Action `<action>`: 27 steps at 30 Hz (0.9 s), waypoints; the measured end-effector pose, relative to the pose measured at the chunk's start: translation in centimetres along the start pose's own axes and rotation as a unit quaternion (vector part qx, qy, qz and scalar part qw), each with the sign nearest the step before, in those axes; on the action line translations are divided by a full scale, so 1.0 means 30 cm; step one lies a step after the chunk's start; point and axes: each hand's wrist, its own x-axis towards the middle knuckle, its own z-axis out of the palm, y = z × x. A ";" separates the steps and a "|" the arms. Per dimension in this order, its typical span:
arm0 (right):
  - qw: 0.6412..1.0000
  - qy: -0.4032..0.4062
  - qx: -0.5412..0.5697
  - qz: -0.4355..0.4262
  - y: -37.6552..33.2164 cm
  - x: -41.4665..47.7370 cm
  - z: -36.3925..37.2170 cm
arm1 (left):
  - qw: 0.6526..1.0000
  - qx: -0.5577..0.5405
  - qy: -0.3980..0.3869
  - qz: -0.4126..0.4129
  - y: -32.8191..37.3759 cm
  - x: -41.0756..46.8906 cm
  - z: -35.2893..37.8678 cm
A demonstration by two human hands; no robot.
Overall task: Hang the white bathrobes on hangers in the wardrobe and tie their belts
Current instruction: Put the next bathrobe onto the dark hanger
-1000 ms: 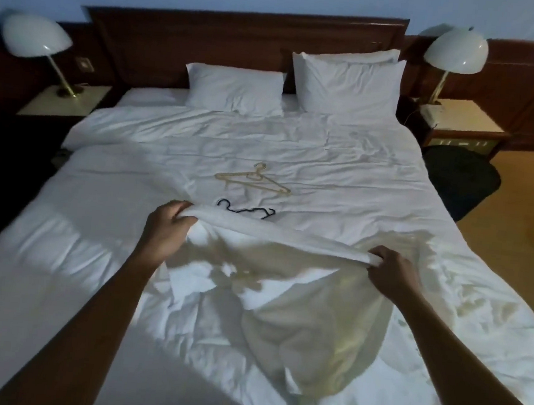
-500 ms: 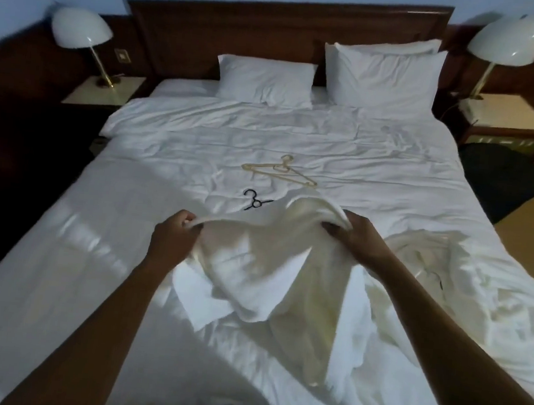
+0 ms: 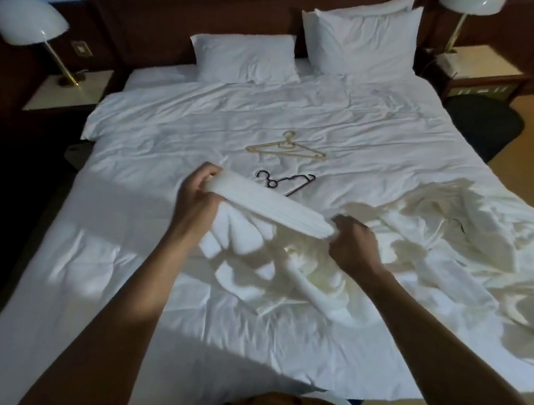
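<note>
**Progress.** The task is at an early stage. No robe is on a hanger and I see no belt tied. The wardrobe is not in view. I judge that all hanging and tying is left to do.

**Hands.** The left hand has its fingers curled round 1 end of a bunched fold of the white cloth bathrobe. The right hand is clenched on the other end. The fold is stretched above the middle of the white-sheeted bed. The rest of the robe trails on the sheet toward the foot edge.

**Count.**
- Bathrobes: 2, I judge. 1 is held, and the crumpled white heap lies by the right edge.
- Hangers: 2. The thin beige plastic hanger lies at bed centre, and the black plastic hanger just nearer me, partly behind the fold.
- Pillows: 3, at the head edge.
- Belts: I cannot pick them out.
</note>
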 end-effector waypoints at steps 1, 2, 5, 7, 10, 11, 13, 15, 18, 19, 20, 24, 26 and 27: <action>0.999 0.011 -0.017 0.034 0.048 -0.031 0.022 | 0.999 -0.034 0.036 -0.019 -0.018 0.012 -0.063; 0.997 0.014 -0.040 0.060 0.093 -0.056 0.037 | 0.996 -0.051 0.063 -0.036 -0.044 0.021 -0.125; 0.990 0.004 -0.079 0.115 0.155 -0.069 0.035 | 0.990 -0.009 0.104 -0.092 -0.153 0.025 -0.233; 0.990 -0.011 -0.010 0.142 0.133 -0.033 0.010 | 0.983 0.046 0.110 -0.140 -0.231 0.012 -0.235; 0.983 -0.007 0.135 0.127 -0.004 0.031 -0.075 | 0.964 0.191 0.044 -0.180 -0.337 -0.002 -0.192; 0.983 -0.002 0.161 0.089 -0.081 0.050 -0.114 | 0.953 0.250 0.003 -0.171 -0.348 -0.010 -0.165; 0.983 -0.015 0.184 0.005 -0.251 0.083 -0.181 | 0.943 0.310 -0.065 -0.104 -0.318 -0.031 -0.080; 0.976 -0.030 0.198 -0.082 -0.396 0.114 -0.218 | 0.957 0.267 -0.111 -0.004 -0.200 -0.045 0.021; 0.962 -0.033 0.219 -0.158 -0.507 0.157 -0.260 | 0.991 0.088 -0.097 0.038 0.016 0.010 0.082; 0.961 -0.033 0.214 -0.171 -0.507 0.171 -0.276 | 0.997 0.038 -0.067 0.029 0.069 0.044 0.065; 0.963 -0.039 0.204 -0.174 -0.491 0.186 -0.289 | 0.999 -0.008 -0.039 0.019 0.112 0.077 0.036; 0.986 -0.055 0.046 -0.152 -0.320 0.257 -0.239 | 0.999 -0.021 -0.015 0.038 0.198 0.140 -0.053; 0.993 -0.058 -0.015 -0.105 -0.230 0.284 -0.163 | 1.000 -0.017 0.004 0.024 0.178 0.145 -0.062; 0.994 -0.061 -0.033 -0.085 -0.187 0.286 -0.132 | 1.000 -0.021 0.022 0.003 0.152 0.145 -0.069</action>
